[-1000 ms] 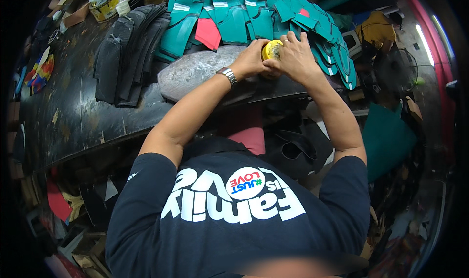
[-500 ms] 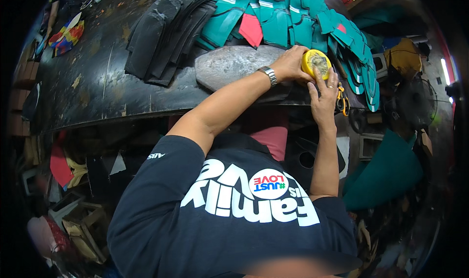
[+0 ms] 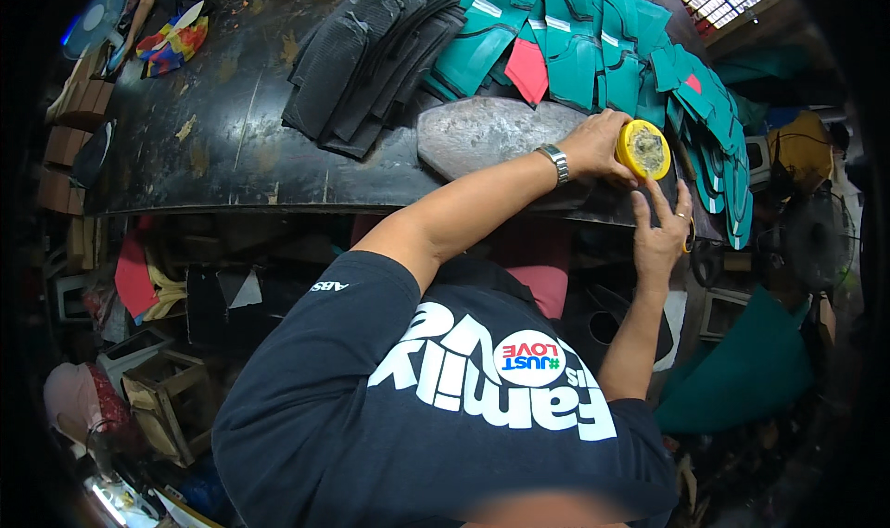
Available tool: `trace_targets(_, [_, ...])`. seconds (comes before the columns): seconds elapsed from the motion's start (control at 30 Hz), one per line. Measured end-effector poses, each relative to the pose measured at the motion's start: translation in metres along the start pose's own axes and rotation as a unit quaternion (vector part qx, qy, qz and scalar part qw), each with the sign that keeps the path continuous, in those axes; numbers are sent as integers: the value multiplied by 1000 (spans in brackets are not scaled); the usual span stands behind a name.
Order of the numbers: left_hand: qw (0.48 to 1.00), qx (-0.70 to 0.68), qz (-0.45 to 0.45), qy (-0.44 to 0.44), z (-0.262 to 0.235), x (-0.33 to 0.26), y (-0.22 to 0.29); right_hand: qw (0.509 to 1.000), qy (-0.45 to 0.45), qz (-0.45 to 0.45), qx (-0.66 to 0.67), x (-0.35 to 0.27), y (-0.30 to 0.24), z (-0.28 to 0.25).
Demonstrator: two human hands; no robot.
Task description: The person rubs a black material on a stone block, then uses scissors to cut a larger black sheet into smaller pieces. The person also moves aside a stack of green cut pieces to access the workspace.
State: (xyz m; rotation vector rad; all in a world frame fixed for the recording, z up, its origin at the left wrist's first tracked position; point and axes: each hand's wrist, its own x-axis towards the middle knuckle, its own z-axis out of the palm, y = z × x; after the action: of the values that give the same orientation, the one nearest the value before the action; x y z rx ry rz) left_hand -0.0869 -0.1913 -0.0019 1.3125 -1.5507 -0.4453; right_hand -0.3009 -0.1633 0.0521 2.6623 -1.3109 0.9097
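My left hand [image 3: 601, 145], with a metal watch at its wrist, is closed around the side of a round yellow tub [image 3: 645, 150]. The tub's top is crusted with grey residue. Just below it, my right hand [image 3: 660, 227] has its fingers stretched out and apart; one fingertip is at the tub's lower edge, and whether it touches I cannot tell. A worn grey slab [image 3: 482, 137] lies under my left wrist. Behind my right hand, most of a pair of orange-handled scissors [image 3: 689, 235] is hidden.
Stacked black cut pieces [image 3: 357, 74] lie on the dark table [image 3: 218, 162], left of overlapping green pieces [image 3: 570, 50] with a red one [image 3: 528, 69] among them. A colourful cloth [image 3: 174, 46] lies far left. Green sheet material [image 3: 732, 370] hangs at right, below a fan [image 3: 816, 236].
The view has shifted, so the whole scene sits further right and slightly lower. My right hand has drawn down from the tub's top, while my left keeps its hold.
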Motion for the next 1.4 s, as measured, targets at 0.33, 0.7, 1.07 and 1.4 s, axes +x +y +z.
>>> trace_targets(0.33, [996,77,39,-35,-17,-6,21,962,91,-81,244,1,-35,4])
trace_targets(0.7, [897,367,56,239,-210,-173,46,913,-51,-114,388,-5,-91,66])
trace_targets(1.07, [852,423,-227,210,-260,-238,-22,955,-191,-170,150,11,-118,103])
trace_targets(1.4, [837,467,-231,168,-255,-239,-28,940,-203,-251,115,-3,-116,86])
